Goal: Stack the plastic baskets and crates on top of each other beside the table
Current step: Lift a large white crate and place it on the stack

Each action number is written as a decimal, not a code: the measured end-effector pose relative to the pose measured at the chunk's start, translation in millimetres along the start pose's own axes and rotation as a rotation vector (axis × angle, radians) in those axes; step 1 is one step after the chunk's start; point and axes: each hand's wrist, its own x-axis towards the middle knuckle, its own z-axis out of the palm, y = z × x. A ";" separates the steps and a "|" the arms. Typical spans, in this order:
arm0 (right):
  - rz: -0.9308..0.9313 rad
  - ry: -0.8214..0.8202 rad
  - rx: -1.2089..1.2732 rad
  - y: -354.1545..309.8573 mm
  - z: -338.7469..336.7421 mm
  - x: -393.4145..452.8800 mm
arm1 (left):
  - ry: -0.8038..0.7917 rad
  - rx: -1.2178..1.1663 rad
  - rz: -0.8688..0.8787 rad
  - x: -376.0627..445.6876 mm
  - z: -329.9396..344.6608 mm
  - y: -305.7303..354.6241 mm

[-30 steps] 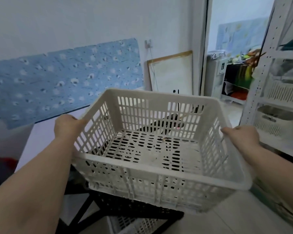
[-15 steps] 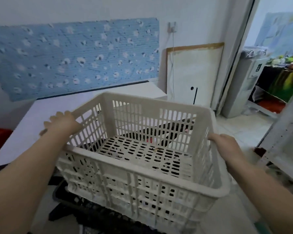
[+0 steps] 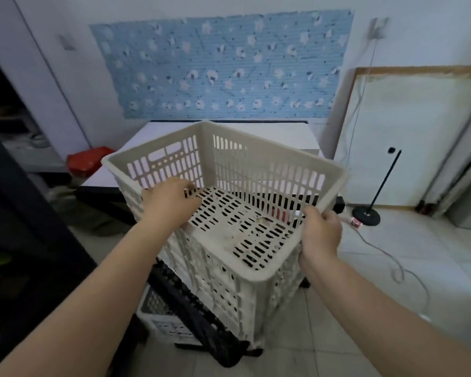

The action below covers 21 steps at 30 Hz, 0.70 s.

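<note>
A white slatted plastic crate is in both my hands, turned corner-on to me and tilted slightly. My left hand grips its near-left rim, fingers curled over into the inside. My right hand grips the near-right rim. The crate's bottom is at the top of a black crate, which rests on a lower white basket on the floor; I cannot tell whether the white crate touches the black one. This stack stands right in front of the white table.
A red object lies left of the table. A black stand with a round base and a loose cable are on the tiled floor at right. A framed board leans on the wall. Dark furniture fills the left.
The white crate has come down and turned corner-on over the black crate. My hands shifted from its opposite sides to the two near rims. The view swung towards the table.
</note>
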 end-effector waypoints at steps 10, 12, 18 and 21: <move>-0.121 -0.287 -0.209 -11.3 -30.1 -35.9 | 0.028 -0.077 0.010 -93.3 22.3 -10.5; -0.139 -0.271 -0.215 -10.2 -47.7 -39.9 | 0.025 -0.063 0.014 -107.6 26.3 -4.6; -0.201 -0.261 -0.263 -14.0 -92.2 -42.1 | -0.023 -0.026 0.008 -141.0 24.2 37.5; -0.217 -0.321 -0.279 -21.6 -102.4 -34.8 | -0.010 0.008 -0.013 -142.5 24.2 55.0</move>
